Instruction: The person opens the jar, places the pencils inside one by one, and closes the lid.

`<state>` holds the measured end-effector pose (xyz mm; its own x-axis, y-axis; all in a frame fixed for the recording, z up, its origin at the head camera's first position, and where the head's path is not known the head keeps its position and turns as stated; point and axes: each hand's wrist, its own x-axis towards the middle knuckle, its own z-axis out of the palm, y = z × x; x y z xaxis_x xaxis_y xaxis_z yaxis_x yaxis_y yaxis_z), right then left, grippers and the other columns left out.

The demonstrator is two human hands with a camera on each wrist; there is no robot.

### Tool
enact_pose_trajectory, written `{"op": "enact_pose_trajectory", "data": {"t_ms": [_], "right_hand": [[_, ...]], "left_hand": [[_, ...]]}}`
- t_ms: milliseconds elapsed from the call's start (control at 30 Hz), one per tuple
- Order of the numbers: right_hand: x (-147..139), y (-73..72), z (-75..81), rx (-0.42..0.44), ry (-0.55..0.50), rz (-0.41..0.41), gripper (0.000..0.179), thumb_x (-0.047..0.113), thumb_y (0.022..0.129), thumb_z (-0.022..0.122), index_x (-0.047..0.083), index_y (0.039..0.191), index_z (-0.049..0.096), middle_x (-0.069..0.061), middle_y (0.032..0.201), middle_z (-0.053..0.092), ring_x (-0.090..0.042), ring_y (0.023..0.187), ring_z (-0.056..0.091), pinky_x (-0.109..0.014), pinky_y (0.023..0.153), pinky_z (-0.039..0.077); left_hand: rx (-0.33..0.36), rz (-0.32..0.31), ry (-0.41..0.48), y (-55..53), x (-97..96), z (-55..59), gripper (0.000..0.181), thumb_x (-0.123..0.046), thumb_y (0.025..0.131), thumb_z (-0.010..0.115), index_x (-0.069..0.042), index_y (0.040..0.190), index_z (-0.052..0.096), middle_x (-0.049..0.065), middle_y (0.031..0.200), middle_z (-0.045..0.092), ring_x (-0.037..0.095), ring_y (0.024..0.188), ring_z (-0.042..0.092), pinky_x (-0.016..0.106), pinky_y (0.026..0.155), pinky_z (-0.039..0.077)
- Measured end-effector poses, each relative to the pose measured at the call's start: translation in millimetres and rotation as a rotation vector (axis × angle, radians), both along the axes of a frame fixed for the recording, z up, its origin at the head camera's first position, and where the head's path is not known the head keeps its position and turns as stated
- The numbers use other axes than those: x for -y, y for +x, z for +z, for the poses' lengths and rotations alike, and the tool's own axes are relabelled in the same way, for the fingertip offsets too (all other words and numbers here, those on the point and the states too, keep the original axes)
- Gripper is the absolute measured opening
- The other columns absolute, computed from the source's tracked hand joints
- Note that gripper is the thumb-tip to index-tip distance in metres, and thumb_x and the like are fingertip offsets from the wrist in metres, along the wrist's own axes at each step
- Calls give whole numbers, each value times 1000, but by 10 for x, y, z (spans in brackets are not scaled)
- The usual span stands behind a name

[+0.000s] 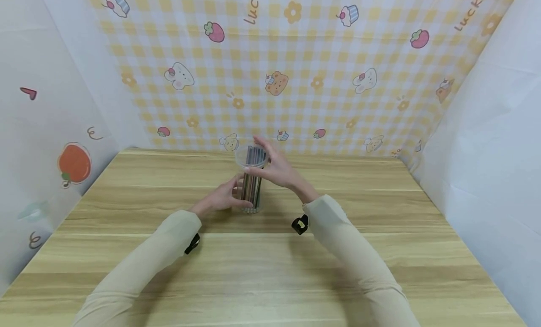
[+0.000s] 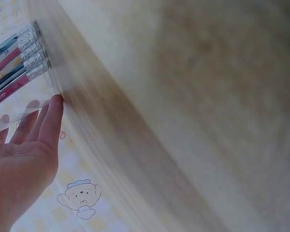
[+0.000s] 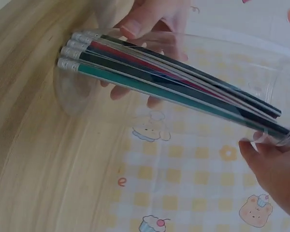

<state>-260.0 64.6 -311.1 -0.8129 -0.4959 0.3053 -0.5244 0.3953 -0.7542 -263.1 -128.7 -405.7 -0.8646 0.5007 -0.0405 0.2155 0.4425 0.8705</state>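
Note:
A tall clear plastic jar (image 1: 259, 208) stands upright near the back of the table, with several pencils (image 1: 251, 188) inside. Their metal eraser ends point down in it, and the barrels are green, red and dark in the right wrist view. My left hand (image 1: 224, 196) grips the lower part of the jar from the left, thumb in front and fingers behind. Around the wide clear top (image 1: 241, 159) my right hand (image 1: 280, 169) holds on from the right, thumb at the near side. In the left wrist view, pencils (image 2: 14, 89) show beside the left hand (image 2: 26, 159).
The wood-grain table (image 1: 253, 275) spreads out before the arms. Behind it hangs a yellow checked cloth (image 1: 296, 54) with cartoon prints, close to the jar. White sheets (image 1: 503, 129) flank both sides. Black straps (image 1: 300, 224) show at the wrists.

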Motion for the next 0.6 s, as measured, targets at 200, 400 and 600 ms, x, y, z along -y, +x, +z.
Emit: {"op": "enact_pose_trajectory", "data": {"t_ms": [200, 400, 600], "right_hand": [[-22, 54, 50, 94, -94, 59, 75, 18, 78, 68, 14, 138, 25, -10, 138, 31, -24, 114, 39, -39, 93, 34], [42, 187, 89, 53, -163, -9, 69, 13, 78, 68, 8, 134, 30, -13, 134, 33, -23, 118, 36, -37, 95, 34], [85, 98, -114, -16, -203, -91, 72, 22, 74, 72, 13, 132, 32, -9, 130, 37, -15, 112, 41, -29, 91, 38]], "left_hand": [[-13, -7, 2, 17, -6, 7, 89, -27, 69, 75, -20, 138, 20, 21, 130, 38, 33, 116, 38, 48, 96, 29], [-45, -20, 23, 18, -20, 10, 91, -25, 69, 76, -20, 139, 19, 21, 130, 39, 34, 117, 37, 48, 94, 32], [-60, -25, 27, 0, -23, -8, 92, -22, 69, 76, -21, 139, 17, 16, 132, 37, 33, 115, 39, 45, 94, 34]]}}
